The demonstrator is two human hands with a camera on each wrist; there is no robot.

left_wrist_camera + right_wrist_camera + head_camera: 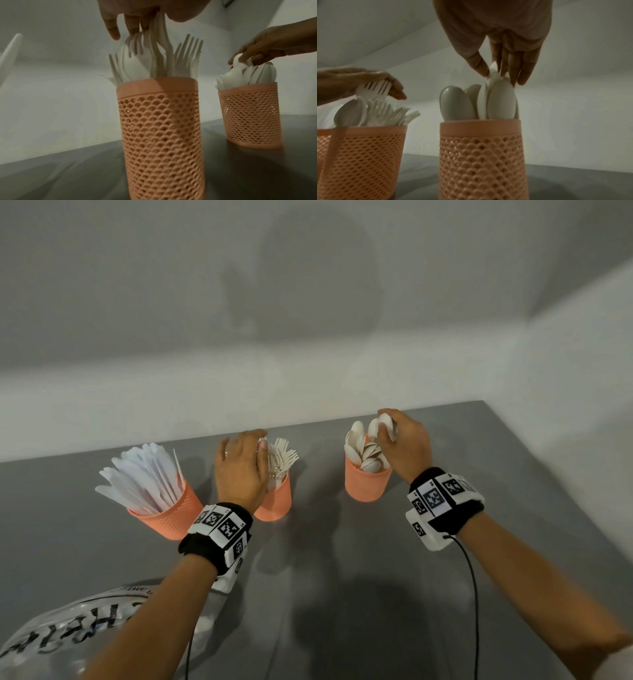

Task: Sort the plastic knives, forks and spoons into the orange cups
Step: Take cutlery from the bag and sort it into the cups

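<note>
Crumpled beside my left forearm, the clear plastic bag (78, 625) lies slack on the bench (342, 577), so I judge the sorting nearly done. My left hand (239, 470) has its grip closed on forks (282, 457) over the middle cup (275, 501), where a stray spoon (350, 115) stands. My right hand (406, 445) pinches spoons (364, 448) in the right cup (366, 484); knives (144, 477) fill the left cup (171, 513).

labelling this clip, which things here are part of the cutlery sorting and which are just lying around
Part of the job:
- knife cup, full of knives
- fork cup, left hand holding forks over it
- spoon cup, right hand pinching spoons over it

Just lying about:
- printed plastic bag, near left corner of the grey table
</note>
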